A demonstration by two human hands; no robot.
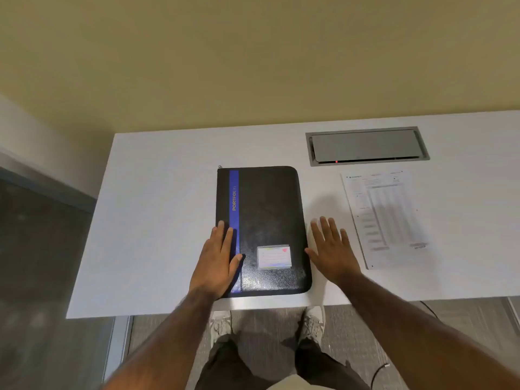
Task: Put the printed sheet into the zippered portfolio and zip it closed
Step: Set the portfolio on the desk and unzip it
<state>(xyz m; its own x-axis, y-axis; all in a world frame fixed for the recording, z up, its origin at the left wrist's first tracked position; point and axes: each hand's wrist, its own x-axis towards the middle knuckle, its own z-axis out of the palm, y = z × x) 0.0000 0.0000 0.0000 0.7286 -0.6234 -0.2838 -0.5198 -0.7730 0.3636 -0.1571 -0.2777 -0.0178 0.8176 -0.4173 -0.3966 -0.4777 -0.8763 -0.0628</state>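
Observation:
A black zippered portfolio [270, 209] with a blue stripe and a small label card lies flat and closed on the white table [157, 220]. My left hand [218, 260] rests flat on its lower left corner, fingers straight. My right hand [332, 249] is spread flat just right of the portfolio's edge, thumb near the edge; whether it touches the table I cannot tell. The printed sheet [384, 218] lies flat on the table to the right, apart from my right hand.
A grey cable hatch [365, 144] with a red light is set into the table behind the sheet. The table's front edge runs just below the portfolio. A tan wall stands behind; carpet, my shoes and a dark cable lie below.

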